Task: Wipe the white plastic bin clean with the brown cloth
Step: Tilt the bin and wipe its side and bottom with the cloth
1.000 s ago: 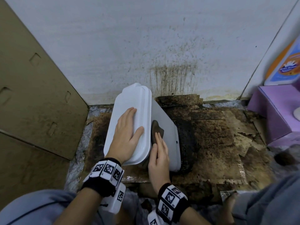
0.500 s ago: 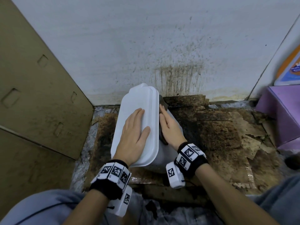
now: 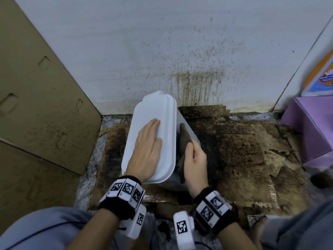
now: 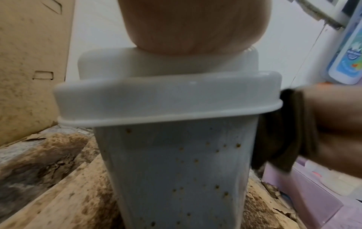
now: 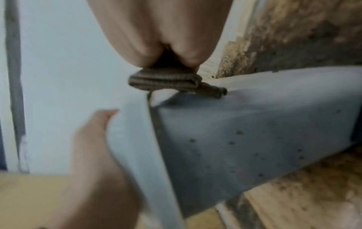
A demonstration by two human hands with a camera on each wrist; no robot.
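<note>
The white plastic bin (image 3: 153,107) stands with its lid on, on stained cardboard close to the wall. Brown specks dot its near side (image 4: 176,170). My left hand (image 3: 147,150) lies flat on the lid with straight fingers. My right hand (image 3: 195,163) holds the folded brown cloth (image 3: 184,136) against the bin's right side, just under the lid's rim. The wrist views show the cloth (image 4: 282,136) pressed to that wall (image 5: 245,131), its folded edge (image 5: 166,82) sticking out past my fingertips. The bin's far side is hidden.
A tall cardboard panel (image 3: 41,98) stands at the left. The stained white wall (image 3: 180,51) is just behind the bin. Dirty, torn cardboard (image 3: 252,145) covers the floor to the right, ending at a purple box (image 3: 310,127). My knees fill the bottom corners.
My right hand slid the cloth along the bin's right side to the far end, then back toward me to the middle. The left hand stayed flat on the lid.
</note>
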